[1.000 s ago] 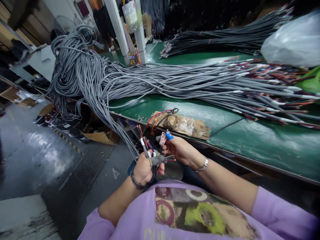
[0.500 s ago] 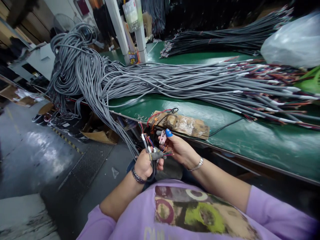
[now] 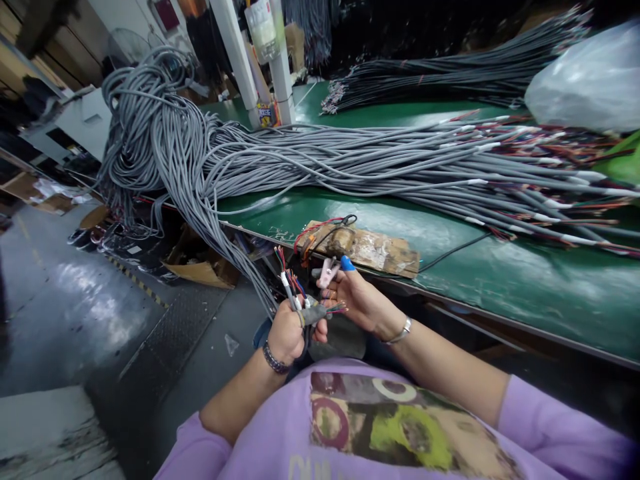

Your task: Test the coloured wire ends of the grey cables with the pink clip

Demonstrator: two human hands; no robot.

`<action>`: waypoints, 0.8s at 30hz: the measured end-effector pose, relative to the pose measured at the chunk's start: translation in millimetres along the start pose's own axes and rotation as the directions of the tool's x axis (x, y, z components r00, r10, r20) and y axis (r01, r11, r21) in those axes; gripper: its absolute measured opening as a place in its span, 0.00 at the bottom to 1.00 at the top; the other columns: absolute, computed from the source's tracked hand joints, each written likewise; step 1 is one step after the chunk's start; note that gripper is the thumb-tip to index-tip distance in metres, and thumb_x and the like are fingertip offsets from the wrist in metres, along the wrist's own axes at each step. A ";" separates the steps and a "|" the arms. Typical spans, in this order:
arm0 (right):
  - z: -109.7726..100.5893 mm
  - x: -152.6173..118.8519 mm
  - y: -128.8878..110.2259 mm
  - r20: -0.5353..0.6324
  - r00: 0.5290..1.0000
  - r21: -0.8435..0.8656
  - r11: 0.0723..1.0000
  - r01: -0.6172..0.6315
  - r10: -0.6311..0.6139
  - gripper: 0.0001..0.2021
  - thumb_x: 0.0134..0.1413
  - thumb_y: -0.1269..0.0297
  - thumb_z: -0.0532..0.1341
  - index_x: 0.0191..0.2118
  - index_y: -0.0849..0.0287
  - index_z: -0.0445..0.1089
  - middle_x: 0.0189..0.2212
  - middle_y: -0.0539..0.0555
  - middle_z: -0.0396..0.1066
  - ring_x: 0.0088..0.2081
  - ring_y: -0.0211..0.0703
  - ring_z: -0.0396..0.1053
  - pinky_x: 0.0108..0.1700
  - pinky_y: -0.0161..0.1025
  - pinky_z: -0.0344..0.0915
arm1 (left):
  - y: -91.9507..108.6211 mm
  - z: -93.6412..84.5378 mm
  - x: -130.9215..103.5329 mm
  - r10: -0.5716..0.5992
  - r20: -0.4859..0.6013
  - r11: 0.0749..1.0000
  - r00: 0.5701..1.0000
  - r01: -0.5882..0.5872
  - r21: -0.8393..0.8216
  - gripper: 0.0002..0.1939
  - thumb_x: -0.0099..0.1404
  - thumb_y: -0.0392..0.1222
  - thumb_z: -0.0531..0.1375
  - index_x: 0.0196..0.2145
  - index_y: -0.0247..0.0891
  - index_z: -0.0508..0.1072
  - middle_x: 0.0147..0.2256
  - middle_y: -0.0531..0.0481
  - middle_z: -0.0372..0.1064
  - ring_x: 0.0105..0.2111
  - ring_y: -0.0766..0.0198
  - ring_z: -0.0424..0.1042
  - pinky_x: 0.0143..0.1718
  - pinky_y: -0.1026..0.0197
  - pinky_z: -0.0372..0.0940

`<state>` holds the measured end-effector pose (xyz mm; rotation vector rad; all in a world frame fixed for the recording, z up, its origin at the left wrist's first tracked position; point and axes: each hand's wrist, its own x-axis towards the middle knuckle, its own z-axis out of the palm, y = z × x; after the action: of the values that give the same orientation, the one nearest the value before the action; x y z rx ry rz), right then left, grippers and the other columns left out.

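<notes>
My left hand (image 3: pixel 290 328) is closed around several grey cables (image 3: pixel 287 285) near their ends, where white sleeves and thin coloured wires stick out. A grey cover sits on its thumb, which presses the cables. A fan of fine stripped wires (image 3: pixel 339 309) points right, toward my other hand. My right hand (image 3: pixel 361 298) has a blue cover on its raised thumb. Between that thumb and the fingers is a pale pink clip-like piece (image 3: pixel 328 273), its exact kind unclear. The right fingertips are partly hidden behind it, close to the wires.
A worn wooden block (image 3: pixel 383 253) with red and black leads lies at the green table's (image 3: pixel 450 267) front edge. Grey cables (image 3: pixel 320 157) spread across the table, coiled at left. Behind them are dark cables (image 3: pixel 425 80) and a white plastic bag (image 3: pixel 587 80). A cardboard box (image 3: pixel 200 267) stands below.
My right hand has shifted slightly right, its thumb lifting a little away from the cables. The pink piece has turned and moved slightly right with it. My left hand keeps its hold on the cables.
</notes>
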<state>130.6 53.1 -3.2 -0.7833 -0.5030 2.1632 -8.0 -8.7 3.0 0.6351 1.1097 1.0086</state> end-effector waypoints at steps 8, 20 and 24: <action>-1.9 0.2 -1.2 -0.016 0.996 -0.046 0.996 0.082 -0.082 0.10 0.49 0.57 0.66 0.31 0.60 0.72 0.25 0.49 0.70 0.24 0.34 0.65 0.28 0.33 0.67 | -5.1 7.3 -9.1 0.087 -0.041 0.996 0.995 -0.086 0.038 0.15 0.49 0.47 0.66 0.20 0.33 0.68 0.15 0.50 0.67 0.13 0.68 0.65 0.14 0.67 0.59; -5.1 11.8 6.8 -0.014 0.967 -0.159 0.956 0.247 -0.253 0.22 0.41 0.43 0.66 0.27 0.60 0.73 0.21 0.49 0.69 0.23 0.34 0.63 0.27 0.33 0.63 | -1.6 10.0 -1.7 0.041 -0.085 0.999 0.996 -0.043 -0.031 0.14 0.47 0.46 0.66 0.20 0.33 0.68 0.15 0.51 0.68 0.12 0.68 0.65 0.13 0.68 0.58; -2.6 14.9 5.0 -0.044 0.979 -0.026 0.980 0.196 -0.197 0.20 0.38 0.46 0.70 0.27 0.60 0.73 0.22 0.48 0.69 0.23 0.32 0.63 0.26 0.31 0.63 | -3.3 9.7 -0.2 0.040 -0.088 0.999 0.995 -0.043 -0.026 0.13 0.47 0.45 0.66 0.20 0.34 0.67 0.15 0.50 0.68 0.12 0.69 0.64 0.13 0.68 0.57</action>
<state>122.0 61.7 -13.5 -0.7605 -0.5565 1.9559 2.2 -9.8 3.7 0.5981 1.1611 1.0949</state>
